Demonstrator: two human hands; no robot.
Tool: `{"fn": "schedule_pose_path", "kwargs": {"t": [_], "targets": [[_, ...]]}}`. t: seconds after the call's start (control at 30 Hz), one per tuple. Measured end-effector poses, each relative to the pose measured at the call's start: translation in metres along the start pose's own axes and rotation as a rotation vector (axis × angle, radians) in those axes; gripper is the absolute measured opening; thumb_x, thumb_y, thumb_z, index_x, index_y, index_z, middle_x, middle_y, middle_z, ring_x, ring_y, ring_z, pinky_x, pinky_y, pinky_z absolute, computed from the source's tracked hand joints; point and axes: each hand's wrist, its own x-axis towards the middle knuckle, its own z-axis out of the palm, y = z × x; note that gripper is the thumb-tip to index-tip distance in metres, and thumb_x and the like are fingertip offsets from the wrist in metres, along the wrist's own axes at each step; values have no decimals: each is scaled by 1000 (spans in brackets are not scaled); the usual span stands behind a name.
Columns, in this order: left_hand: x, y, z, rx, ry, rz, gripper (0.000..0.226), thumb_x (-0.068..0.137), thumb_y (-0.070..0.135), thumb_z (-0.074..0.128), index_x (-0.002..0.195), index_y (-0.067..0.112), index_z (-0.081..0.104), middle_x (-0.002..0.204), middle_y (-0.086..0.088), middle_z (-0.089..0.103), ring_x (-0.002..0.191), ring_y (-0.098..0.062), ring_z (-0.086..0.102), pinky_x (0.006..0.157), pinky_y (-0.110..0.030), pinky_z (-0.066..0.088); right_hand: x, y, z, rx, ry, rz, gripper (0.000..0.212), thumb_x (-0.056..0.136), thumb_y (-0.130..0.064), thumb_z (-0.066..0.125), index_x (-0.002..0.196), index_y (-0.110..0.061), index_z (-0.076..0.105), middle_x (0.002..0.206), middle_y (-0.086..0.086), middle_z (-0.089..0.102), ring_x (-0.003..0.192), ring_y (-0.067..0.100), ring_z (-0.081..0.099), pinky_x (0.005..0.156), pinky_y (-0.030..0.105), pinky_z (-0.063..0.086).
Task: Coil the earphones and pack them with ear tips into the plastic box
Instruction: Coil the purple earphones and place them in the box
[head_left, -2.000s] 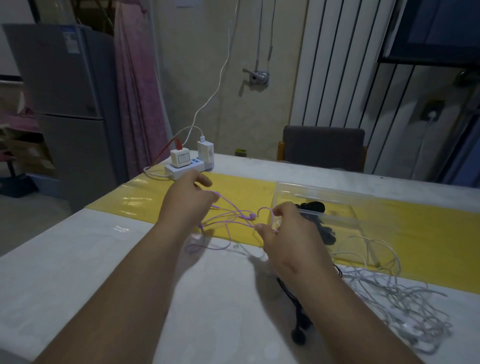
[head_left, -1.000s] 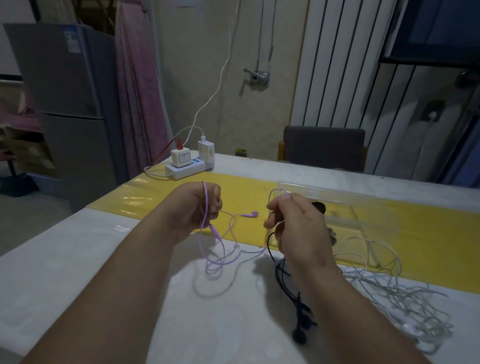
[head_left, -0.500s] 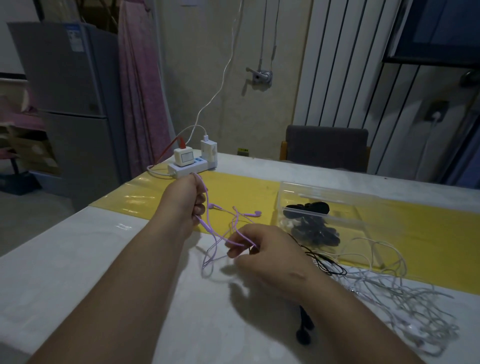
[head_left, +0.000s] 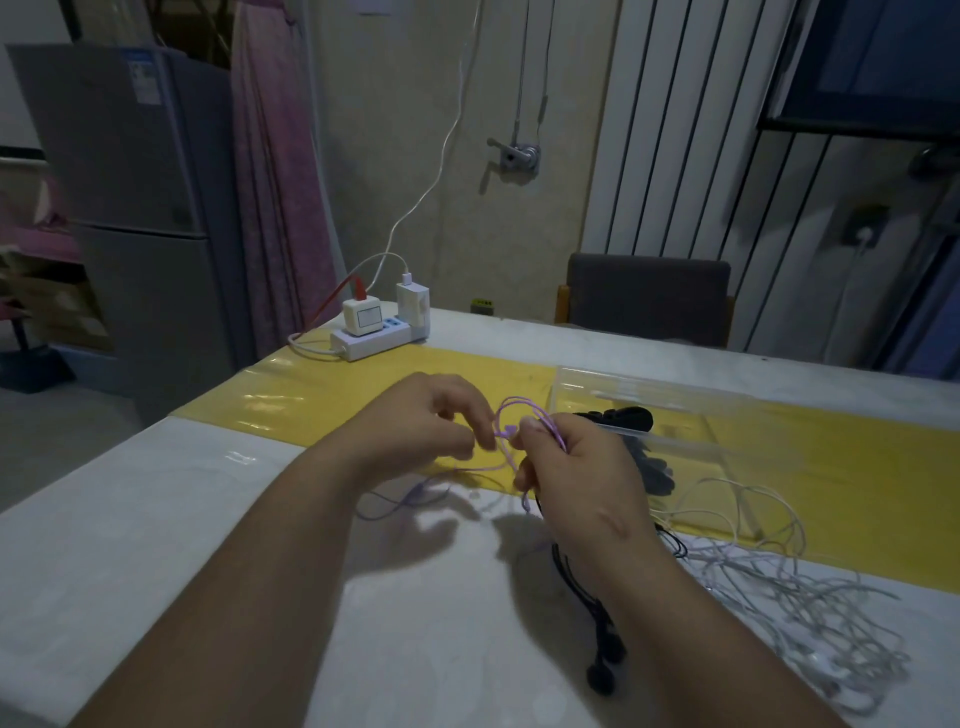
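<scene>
The right hand (head_left: 576, 467) is closed around a few loops of the purple earphones (head_left: 524, 415), pinching them upright above the tabletop (head_left: 156, 519). The left hand (head_left: 431, 426) sits just beside it with fingers curled toward the cord — whether it actually grips a strand is hard to tell in this dim light. The rest of the purple cord trails loose under both hands.

The risk, as I judge it: that slack tail lies near the black earphones (head_left: 597, 639) and the white cable tangle (head_left: 805, 597), so the next wrap could snag one and drag it along. A loosened pinch would also let the loops spring apart. The plastic box (head_left: 649, 395) — dark ear tips (head_left: 623, 415) inside — waits just beyond the right hand.
</scene>
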Motion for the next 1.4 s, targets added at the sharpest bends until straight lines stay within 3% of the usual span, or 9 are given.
{"fn": "schedule_pose_path", "kwargs": {"t": [0.1, 0.2, 0.3, 0.5, 0.63, 0.8, 0.9, 1.13, 1.4], "targets": [[1, -3, 0, 44, 3, -33, 16, 51, 16, 56, 58, 25, 65, 85, -16, 68, 65, -22, 51, 63, -32, 41, 2, 1, 0, 146, 9, 50, 29, 99, -28, 52, 80, -14, 68, 55, 0, 62, 38, 4, 40, 51, 26, 32], [2, -6, 0, 132, 119, 26, 24, 55, 16, 63, 74, 29, 55, 77, 1, 65, 65, -22, 48, 60, -36, 43, 2, 0, 0, 180, 8, 61, 29, 99, -27, 52, 78, -13, 68, 54, -1, 61, 35, 3, 38, 49, 25, 30], [-1, -1, 0, 103, 16, 110, 40, 61, 10, 68, 93, 34, 62, 75, 10, 59, 62, -17, 45, 57, -27, 40, 1, 0, 0, 140, -5, 44, 32, 99, -30, 51, 80, -10, 67, 54, -2, 61, 37, 3, 39, 51, 26, 31], [-7, 5, 1, 81, -219, 16, 30, 59, 5, 56, 81, 16, 73, 62, -7, 44, 56, -18, 38, 53, -25, 32, 1, -1, -3, 127, 40, 55, 37, 99, -31, 51, 68, -14, 61, 49, -5, 57, 37, 3, 38, 51, 25, 30], [-12, 11, 2, -27, -253, 53, 17, 73, 3, 79, 80, -5, 65, 57, -13, 38, 52, -21, 37, 58, 1, 37, 1, -1, -5, 117, 69, 70, 37, 98, -33, 51, 66, -18, 60, 53, -3, 60, 39, 7, 40, 53, 28, 32], [-8, 6, 4, -68, -254, 84, 21, 63, 28, 86, 74, 19, 71, 58, -9, 39, 57, -21, 34, 54, -29, 29, 1, -3, -4, 88, 77, 70, 34, 98, -31, 51, 71, -14, 63, 54, -4, 60, 43, 8, 44, 54, 28, 34], [-6, 7, 6, -88, -142, 104, 13, 73, 13, 81, 68, 20, 72, 59, -13, 54, 60, -14, 45, 58, -25, 37, 0, -4, -3, 91, 83, 83, 28, 94, -25, 55, 71, -14, 64, 53, -6, 62, 47, 7, 46, 54, 28, 37], [3, 11, -6, -731, 373, -23, 19, 97, 7, 48, 79, 13, 48, 61, -6, 63, 40, -12, 44, 35, -18, 31, -2, -6, -2, 95, -11, 90, 16, 87, -19, 63, 74, -10, 63, 55, -2, 52, 56, 12, 41, 53, 26, 31], [9, -9, -19, -687, 802, -222, 10, 96, 18, 56, 86, 14, 57, 56, 0, 50, 37, -9, 33, 37, -16, 20, 1, -5, -3, 282, 247, 45, 30, 99, -34, 48, 78, -21, 65, 70, -10, 61, 64, 9, 48, 65, 31, 38]]}}
